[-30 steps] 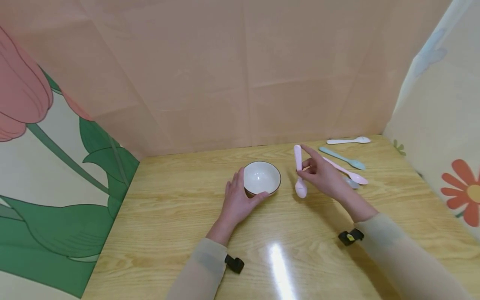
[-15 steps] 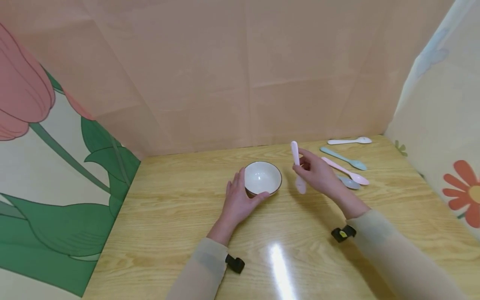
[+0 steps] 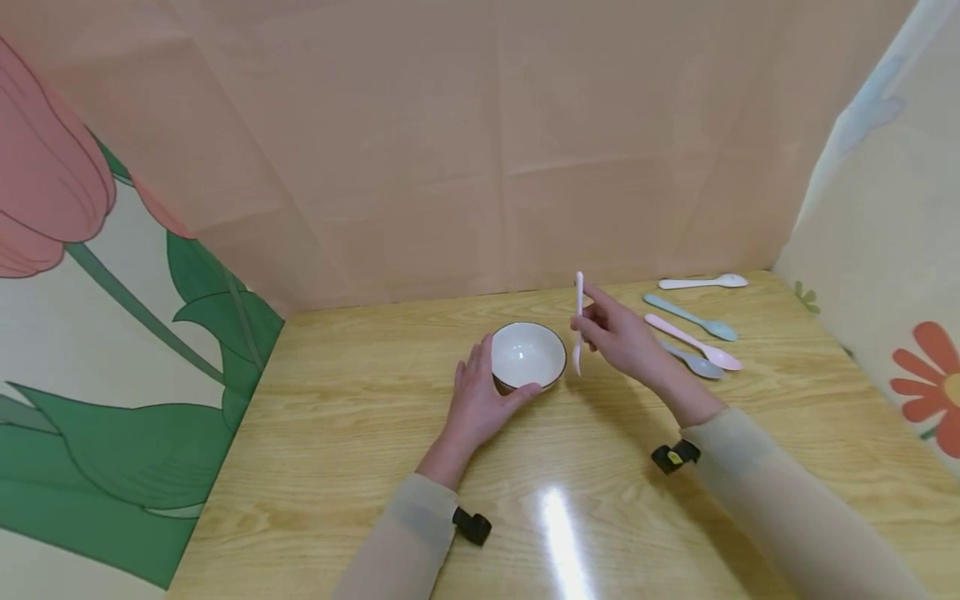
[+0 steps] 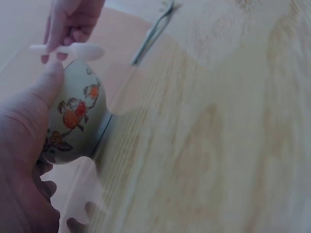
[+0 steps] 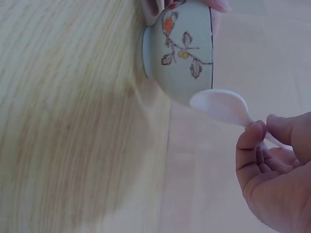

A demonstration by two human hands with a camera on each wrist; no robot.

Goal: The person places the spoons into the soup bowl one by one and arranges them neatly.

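A white bowl (image 3: pixel 528 354) with a dark rim stands upright on the wooden table; fruit and leaf drawings cover its outer wall in the wrist views. My left hand (image 3: pixel 478 402) holds its left and near sides, fingers on one side and thumb on the other. To the right of the bowl, my right hand (image 3: pixel 621 337) pinches a pale pink spoon (image 5: pixel 221 106) by the handle, between thumb and fingers. The spoon is roughly upright in the head view, bowl end down, above the table and outside the bowl's rim. Part of its handle is hidden by my fingers.
Right of my right hand lie several spoons on the table (image 3: pixel 337 467): a white spoon (image 3: pixel 701 283) at the back, a teal spoon (image 3: pixel 690 317), a pink spoon (image 3: pixel 693 342) and a grey spoon (image 3: pixel 697 363). A plain pinkish backdrop (image 3: pixel 390 167) rises behind the table.
My right hand has moved left toward the bowl with the pink spoon, which has turned edge-on in the head view. My left hand stays on the bowl.
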